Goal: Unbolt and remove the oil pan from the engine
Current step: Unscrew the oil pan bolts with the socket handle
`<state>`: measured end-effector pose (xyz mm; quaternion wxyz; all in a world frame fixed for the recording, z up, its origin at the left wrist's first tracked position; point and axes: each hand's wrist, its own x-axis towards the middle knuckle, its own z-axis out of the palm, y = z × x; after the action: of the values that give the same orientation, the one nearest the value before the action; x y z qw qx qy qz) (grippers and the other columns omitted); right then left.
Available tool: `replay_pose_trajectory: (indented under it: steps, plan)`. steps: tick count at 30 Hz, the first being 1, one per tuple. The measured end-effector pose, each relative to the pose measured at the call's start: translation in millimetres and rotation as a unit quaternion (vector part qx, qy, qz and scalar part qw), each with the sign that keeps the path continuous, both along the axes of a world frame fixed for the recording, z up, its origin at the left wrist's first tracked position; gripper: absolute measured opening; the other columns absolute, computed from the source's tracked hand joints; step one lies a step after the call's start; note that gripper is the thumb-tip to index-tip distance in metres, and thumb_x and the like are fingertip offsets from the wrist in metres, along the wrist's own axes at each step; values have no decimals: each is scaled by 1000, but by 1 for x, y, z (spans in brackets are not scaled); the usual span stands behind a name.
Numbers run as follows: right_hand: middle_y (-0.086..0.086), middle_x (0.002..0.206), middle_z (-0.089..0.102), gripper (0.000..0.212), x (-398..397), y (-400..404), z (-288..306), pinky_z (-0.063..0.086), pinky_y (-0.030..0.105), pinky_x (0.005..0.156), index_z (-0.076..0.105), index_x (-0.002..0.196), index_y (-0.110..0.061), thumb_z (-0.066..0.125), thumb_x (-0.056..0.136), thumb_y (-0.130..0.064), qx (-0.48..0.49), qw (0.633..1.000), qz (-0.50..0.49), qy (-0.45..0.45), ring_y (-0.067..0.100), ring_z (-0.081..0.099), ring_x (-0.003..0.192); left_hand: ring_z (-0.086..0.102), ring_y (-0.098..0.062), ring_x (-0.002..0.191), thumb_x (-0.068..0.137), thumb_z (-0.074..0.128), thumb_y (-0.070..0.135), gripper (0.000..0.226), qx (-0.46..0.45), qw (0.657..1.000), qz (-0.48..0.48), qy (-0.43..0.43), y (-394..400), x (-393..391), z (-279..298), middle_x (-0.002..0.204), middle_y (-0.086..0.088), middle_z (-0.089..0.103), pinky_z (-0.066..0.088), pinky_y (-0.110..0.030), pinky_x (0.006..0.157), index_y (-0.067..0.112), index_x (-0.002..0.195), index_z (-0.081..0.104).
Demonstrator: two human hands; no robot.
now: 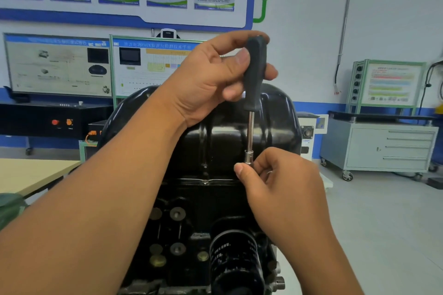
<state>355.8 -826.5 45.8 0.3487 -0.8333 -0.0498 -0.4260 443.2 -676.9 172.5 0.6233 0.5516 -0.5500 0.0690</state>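
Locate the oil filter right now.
Head view, bottom centre-right: the oil filter protrudes from the engine block, below the right hand and oil pan.

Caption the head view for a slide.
Left hand grips a nut driver upright while right hand pinches its socket at the black oil pan flange.

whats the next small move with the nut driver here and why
Probably turn the handle: the left hand grips the black handle of the nut driver, which stands upright, while the right hand pinches its socket end at the flange of the oil pan. The socket seems steadied over a bolt I cannot see, so a twist to loosen looks due.
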Motion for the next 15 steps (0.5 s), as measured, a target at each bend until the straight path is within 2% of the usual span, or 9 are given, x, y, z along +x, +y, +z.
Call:
replay_pose_trajectory:
  steps: [2,4,5,7,9,11,13,15]
  plan:
    - [-15,65,64,38,0,-1,1,44,26,49,61,64,-24,77,83,-51,10,1000,13,2,6,60,65,46,-9,53,101,62,20,22,-12,1000,0,-1,-1,0,-2,97,-15,77,42,-22,60,18,123,60]
    - [-24,66,64,36,-1,-1,2,43,23,50,63,62,-27,78,81,-53,13,1000,21,6,1,61,67,68,-12,70,85,79,29,42,-27,1000,1,7,-3,-2,-3,89,-7,78,51,-30,63,19,119,58]
    - [-24,65,63,36,-1,-1,2,43,23,50,63,62,-28,79,79,-55,17,1000,21,4,0,61,67,72,-14,77,76,83,32,49,-35,999,4,13,-4,-2,-3,85,-2,77,52,-36,68,19,117,58]
    - [-22,62,63,37,-1,1,1,47,26,52,63,62,-30,81,74,-60,32,999,13,-7,3,61,63,70,-15,75,73,87,26,49,-50,998,20,24,-5,-2,-3,80,3,73,43,-40,73,18,113,60]
    - [-14,56,61,39,0,4,0,50,30,54,62,62,-28,82,74,-59,35,999,-2,-18,6,58,56,65,-13,70,87,81,14,33,-53,997,46,29,-7,-2,-2,79,4,69,43,-40,72,17,114,62]
    - [-10,51,57,41,1,5,-1,52,33,55,61,62,-25,80,78,-57,25,999,-13,-19,7,56,53,56,-9,60,94,67,15,21,-32,997,67,19,-10,-5,0,81,2,68,43,-32,60,16,115,65]
    - [-8,51,55,43,1,6,-1,51,35,54,59,62,-22,78,82,-54,14,1000,-17,-18,7,55,52,41,-8,49,100,60,18,21,12,997,73,3,-11,-10,2,92,-7,74,35,-21,51,15,121,64]
    - [-7,50,53,44,2,5,-1,49,33,51,56,62,-21,77,83,-53,8,1000,-16,-15,9,54,51,37,-9,46,105,55,19,22,52,996,73,-9,-9,-12,4,106,-17,77,35,-23,56,14,126,61]
